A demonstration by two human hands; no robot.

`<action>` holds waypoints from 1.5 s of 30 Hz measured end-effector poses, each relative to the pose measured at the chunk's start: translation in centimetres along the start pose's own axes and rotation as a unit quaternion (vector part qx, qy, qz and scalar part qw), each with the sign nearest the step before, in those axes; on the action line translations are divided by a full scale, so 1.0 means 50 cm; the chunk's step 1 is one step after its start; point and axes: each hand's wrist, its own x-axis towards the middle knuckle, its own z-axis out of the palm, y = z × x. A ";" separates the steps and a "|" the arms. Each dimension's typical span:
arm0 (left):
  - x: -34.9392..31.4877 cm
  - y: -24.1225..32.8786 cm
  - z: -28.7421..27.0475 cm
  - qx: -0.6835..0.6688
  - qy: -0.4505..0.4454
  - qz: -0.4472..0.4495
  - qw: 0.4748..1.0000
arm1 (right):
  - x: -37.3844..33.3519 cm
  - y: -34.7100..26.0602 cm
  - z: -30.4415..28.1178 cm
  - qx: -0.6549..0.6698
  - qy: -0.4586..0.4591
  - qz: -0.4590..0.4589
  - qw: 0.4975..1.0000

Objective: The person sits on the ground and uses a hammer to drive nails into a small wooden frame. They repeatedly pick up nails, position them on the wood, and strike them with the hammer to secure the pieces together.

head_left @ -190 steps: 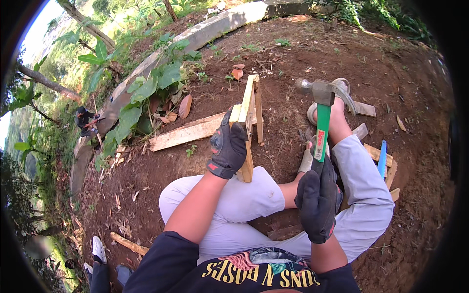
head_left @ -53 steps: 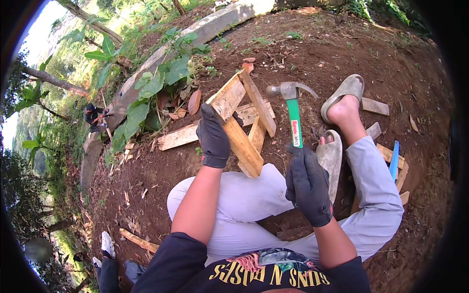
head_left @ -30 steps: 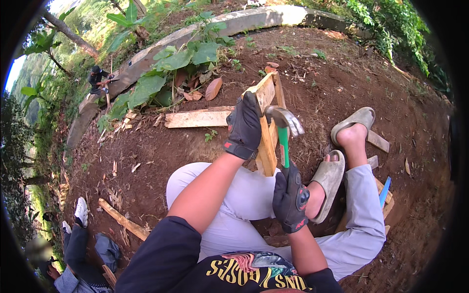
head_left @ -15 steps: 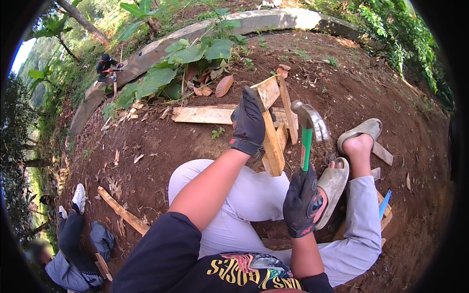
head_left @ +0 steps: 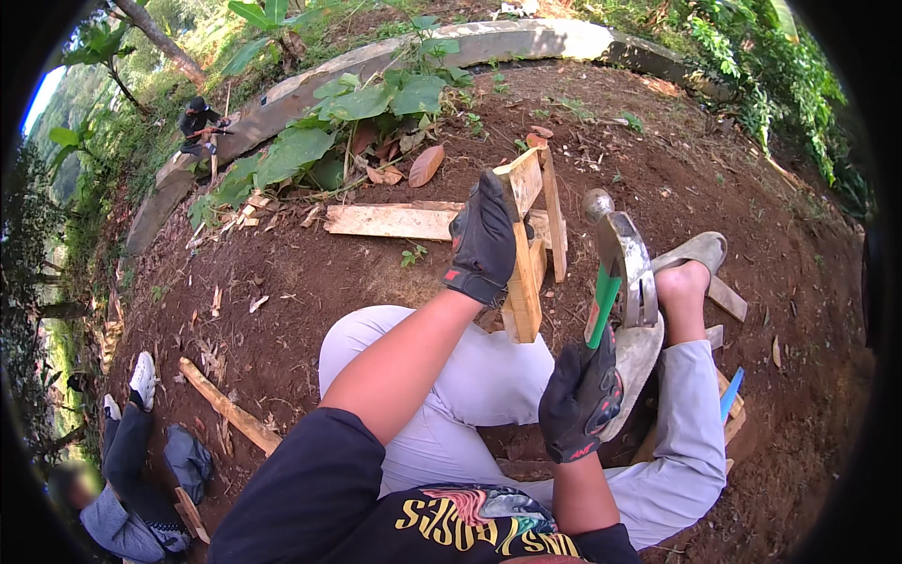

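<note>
My left hand (head_left: 484, 230), in a black glove, is closed round the upper left side of a small frame of nailed-looking wooden boards (head_left: 526, 282). The frame stands tilted above my bent knee, its inner joints partly hidden. To the right, my gloved right hand (head_left: 578, 399) grips a claw hammer (head_left: 604, 301) by its green handle. The steel head points up and away from me, apart from the wood, in front of my sandalled foot (head_left: 644, 371). Loose boards (head_left: 395, 222) lie on the soil beyond my left hand.
A blue-handled tool (head_left: 733, 393) and wood pieces lie beside my right leg. A long stick (head_left: 230, 409) rests on the soil at left. One person (head_left: 141, 508) sits at lower left, another (head_left: 199, 127) by the low concrete wall (head_left: 376, 68). Broad-leaved plants grow ahead.
The hammer has swung slightly, its head moving right and a little down, claw turned more toward me. My left hand still holds the wooden frame, nearly in place.
</note>
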 end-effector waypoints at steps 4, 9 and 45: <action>0.010 -0.023 -0.027 0.081 0.049 0.070 0.993 | 0.024 0.054 0.100 -0.084 -0.014 -0.075 0.994; -0.019 0.034 -0.011 -0.067 -0.070 -0.019 0.995 | 0.046 0.078 0.020 -0.046 -0.009 0.062 0.997; 0.014 0.088 0.029 0.235 -0.316 -0.017 0.919 | 0.048 0.085 -0.030 0.074 -0.053 0.099 0.991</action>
